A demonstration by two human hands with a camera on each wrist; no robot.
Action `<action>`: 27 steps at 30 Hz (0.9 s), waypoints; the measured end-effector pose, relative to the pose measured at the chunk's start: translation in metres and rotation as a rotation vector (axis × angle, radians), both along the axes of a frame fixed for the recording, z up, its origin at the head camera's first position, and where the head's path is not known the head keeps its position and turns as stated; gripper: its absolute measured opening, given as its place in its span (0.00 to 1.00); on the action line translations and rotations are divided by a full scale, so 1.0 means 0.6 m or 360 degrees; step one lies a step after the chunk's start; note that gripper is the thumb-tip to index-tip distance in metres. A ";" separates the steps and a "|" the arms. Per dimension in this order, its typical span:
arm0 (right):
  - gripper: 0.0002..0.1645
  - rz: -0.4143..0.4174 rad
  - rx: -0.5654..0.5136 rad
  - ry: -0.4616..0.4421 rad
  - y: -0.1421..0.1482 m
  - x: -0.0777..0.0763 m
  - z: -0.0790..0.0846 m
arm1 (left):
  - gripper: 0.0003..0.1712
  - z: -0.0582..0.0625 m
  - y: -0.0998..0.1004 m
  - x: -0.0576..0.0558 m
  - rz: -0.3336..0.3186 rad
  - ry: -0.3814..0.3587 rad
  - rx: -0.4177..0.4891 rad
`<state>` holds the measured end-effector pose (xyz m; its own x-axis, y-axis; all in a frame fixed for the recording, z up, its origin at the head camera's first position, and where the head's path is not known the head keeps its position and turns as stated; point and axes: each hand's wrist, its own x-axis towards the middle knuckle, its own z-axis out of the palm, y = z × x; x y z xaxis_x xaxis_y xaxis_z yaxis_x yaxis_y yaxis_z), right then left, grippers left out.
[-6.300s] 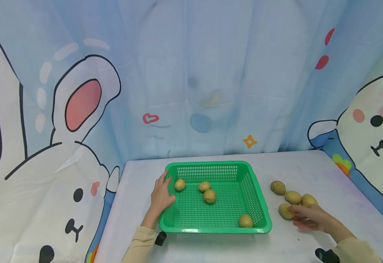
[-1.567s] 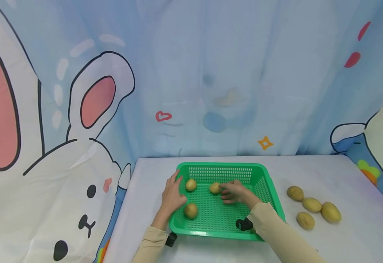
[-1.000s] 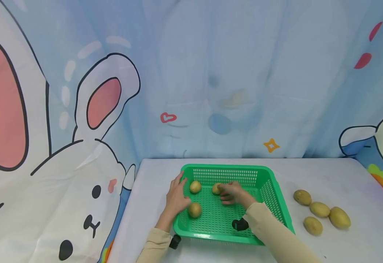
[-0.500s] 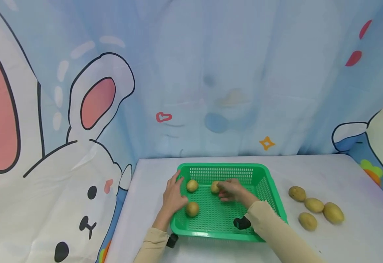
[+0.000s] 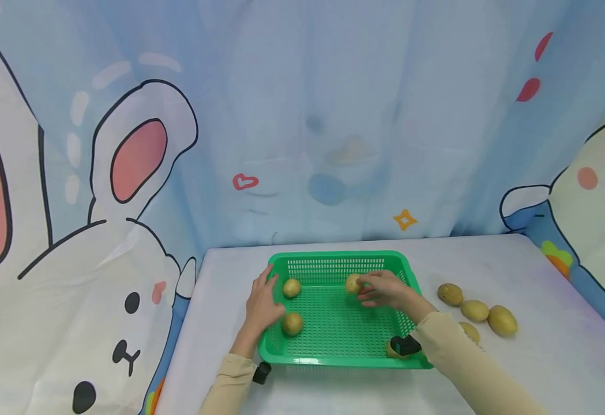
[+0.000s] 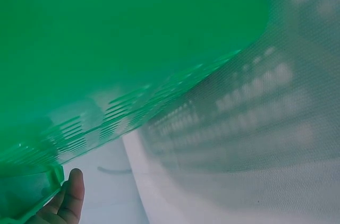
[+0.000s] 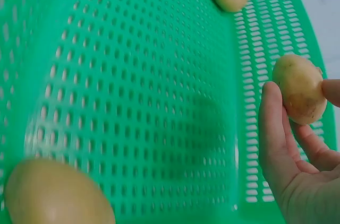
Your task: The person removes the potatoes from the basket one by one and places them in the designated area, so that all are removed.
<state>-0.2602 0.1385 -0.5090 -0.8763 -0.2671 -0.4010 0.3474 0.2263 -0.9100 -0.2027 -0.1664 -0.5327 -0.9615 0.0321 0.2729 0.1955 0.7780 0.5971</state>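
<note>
My right hand (image 5: pixel 385 290) pinches a small potato (image 5: pixel 353 283) between thumb and fingers, over the back part of the green plastic basket (image 5: pixel 333 361). In the right wrist view this potato (image 7: pixel 300 88) appears raised off the basket's perforated floor. My left hand (image 5: pixel 263 305) lies along the basket's left rim, fingers spread and touching it. Fingertips (image 6: pixel 76 181) show beside the rim in the left wrist view. Inside the basket, one potato (image 5: pixel 292 288) sits at back left and another potato (image 5: pixel 292 324) nearer me. A third potato (image 5: pixel 393 350) is partly hidden at front right by the wrist camera.
Right of the basket, several larger potatoes (image 5: pixel 474 310) lie on the white tabletop (image 5: pixel 551 369). My right sleeve partly covers one potato (image 5: pixel 470 331) there. Behind the table hangs a blue printed curtain (image 5: pixel 328 115).
Earlier, my right hand was reaching among the potatoes on the table; one potato since shifted to the basket's front left. In the last half second, the pinched potato has moved rightward and up.
</note>
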 end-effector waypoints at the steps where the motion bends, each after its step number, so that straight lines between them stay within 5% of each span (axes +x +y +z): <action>1: 0.27 0.0004 0.0002 0.0000 0.005 -0.001 0.002 | 0.43 0.000 -0.001 0.000 0.0003 0.0005 0.0001; 9: 0.28 0.0045 -0.0031 -0.0024 0.048 0.007 0.017 | 0.43 -0.014 -0.002 0.008 -0.0008 0.0005 0.0029; 15: 0.24 0.0025 -0.0073 -0.0024 0.096 0.014 0.054 | 0.42 -0.013 0.000 0.009 -0.0007 0.0036 0.0021; 21: 0.35 0.0000 0.0004 -0.0035 0.160 0.025 0.080 | 0.42 -0.006 -0.001 0.006 -0.0009 0.0027 0.0006; 27: 0.38 -0.0084 0.0094 -0.0089 0.232 0.045 0.074 | 0.42 -0.004 -0.001 0.002 -0.0014 0.0012 -0.0004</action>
